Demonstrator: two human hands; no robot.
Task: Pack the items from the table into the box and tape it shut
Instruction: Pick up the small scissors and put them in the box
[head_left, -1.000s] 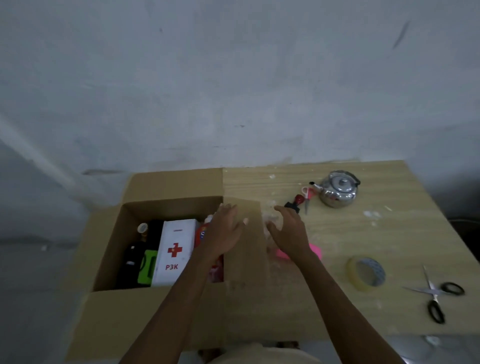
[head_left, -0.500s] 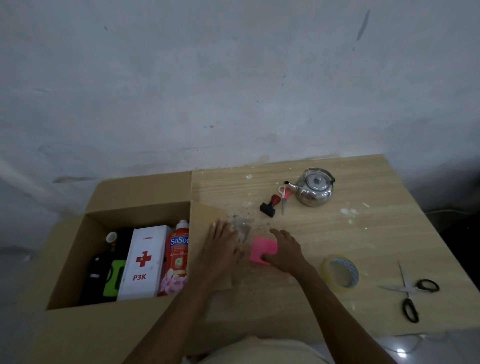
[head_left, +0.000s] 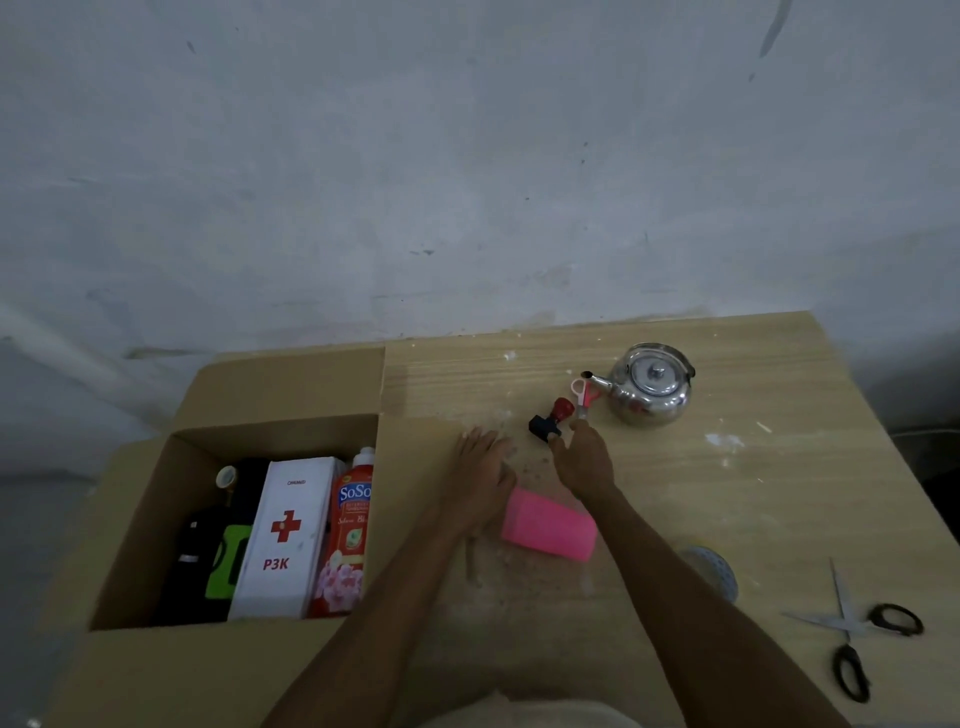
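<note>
Two bare hands lie apart over the wooden table (head_left: 753, 493), neither holding anything. Flat, with straight fingers, the left hand (head_left: 480, 467) rests on the right flap (head_left: 410, 467) of the open brown cardboard box (head_left: 182, 670). With fingers loosely stretched forward, the right hand (head_left: 582, 462) has its fingertips (head_left: 554, 442) just beside the black stamp with a red knob (head_left: 545, 422); I cannot tell whether they touch it. This stamp lies tilted, base toward the left hand, knob pointing away to the far right.

Beyond the right fingertips, small red-handled scissors (head_left: 584, 397) point their blades back at the hand, with the handles against the spout of a shiny steel kettle (head_left: 652, 384).

Between the two wrists, a pink plastic cup (head_left: 548, 525) lies on its side, its long axis running from the left wrist across to the right forearm.

Right of the right forearm, partly hidden by it, sits a roll of clear tape (head_left: 719, 571); farther right lie black-handled scissors (head_left: 852, 644), opened.

Left of the left hand, inside the box, stand a white first-aid case (head_left: 283, 535) and a red bottle (head_left: 348, 530).
</note>
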